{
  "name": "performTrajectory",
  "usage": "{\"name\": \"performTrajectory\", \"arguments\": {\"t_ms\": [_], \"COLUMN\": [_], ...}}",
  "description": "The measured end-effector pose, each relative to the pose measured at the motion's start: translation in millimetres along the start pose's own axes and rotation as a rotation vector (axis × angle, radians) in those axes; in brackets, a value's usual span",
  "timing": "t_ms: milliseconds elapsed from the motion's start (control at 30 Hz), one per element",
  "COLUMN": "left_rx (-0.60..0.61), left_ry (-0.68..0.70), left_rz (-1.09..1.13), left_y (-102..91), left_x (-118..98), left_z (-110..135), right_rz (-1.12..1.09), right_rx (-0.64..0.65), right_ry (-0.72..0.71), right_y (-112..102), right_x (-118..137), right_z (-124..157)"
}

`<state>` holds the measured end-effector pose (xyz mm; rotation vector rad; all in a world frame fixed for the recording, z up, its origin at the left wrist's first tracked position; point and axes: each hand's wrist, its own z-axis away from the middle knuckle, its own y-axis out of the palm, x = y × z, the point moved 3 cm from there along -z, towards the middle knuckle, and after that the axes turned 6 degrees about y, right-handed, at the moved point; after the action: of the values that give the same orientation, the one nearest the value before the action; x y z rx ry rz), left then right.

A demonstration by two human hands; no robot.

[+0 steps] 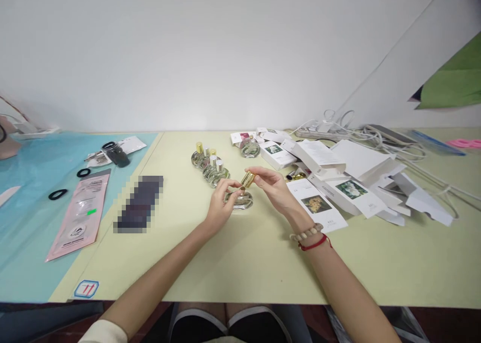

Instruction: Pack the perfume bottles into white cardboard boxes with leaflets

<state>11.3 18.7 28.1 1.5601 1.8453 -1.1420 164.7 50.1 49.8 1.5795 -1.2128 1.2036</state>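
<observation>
My left hand point(221, 203) is closed on a round clear glass perfume bottle point(240, 201) that rests on the pale yellow-green table point(233, 263). My right hand point(271, 185) pinches a gold cap point(247, 179) just above the bottle's neck, tilted. A bead bracelet and a red string circle my right wrist point(310, 237). Just behind the hands stands a row of several similar small bottles point(210, 163) with gold and silver caps. One more round bottle point(250, 147) sits further back.
White perfume boxes and flat cartons point(330, 183) with flower pictures lie piled to the right. A power strip and white cables point(338, 127) run along the back right. To the left are a blue mat point(33, 203), a pink packet point(80, 215), black rings and a blurred dark object point(139, 204).
</observation>
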Motion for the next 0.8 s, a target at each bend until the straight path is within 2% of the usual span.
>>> {"name": "performTrajectory", "arguments": {"t_ms": [167, 333, 500, 800], "left_rx": [-0.005, -0.001, -0.002, -0.018], "left_ry": [-0.058, -0.063, -0.077, -0.076], "left_rz": [0.050, 0.047, 0.081, 0.010], "left_y": [2.4, 2.6, 4.6, 7.3], "left_x": [2.8, 2.3, 2.7, 1.8], "left_z": [0.8, 0.9, 3.1, 4.4], "right_rz": [0.002, -0.020, -0.007, 0.020], "right_rx": [0.012, -0.023, -0.001, -0.003], "right_ry": [0.012, 0.021, 0.010, 0.015], "right_y": [1.8, 0.2, 0.6, -0.2], "right_x": [0.1, -0.9, -0.9, -3.0], "right_z": [0.0, -0.9, -0.8, -1.3]}}
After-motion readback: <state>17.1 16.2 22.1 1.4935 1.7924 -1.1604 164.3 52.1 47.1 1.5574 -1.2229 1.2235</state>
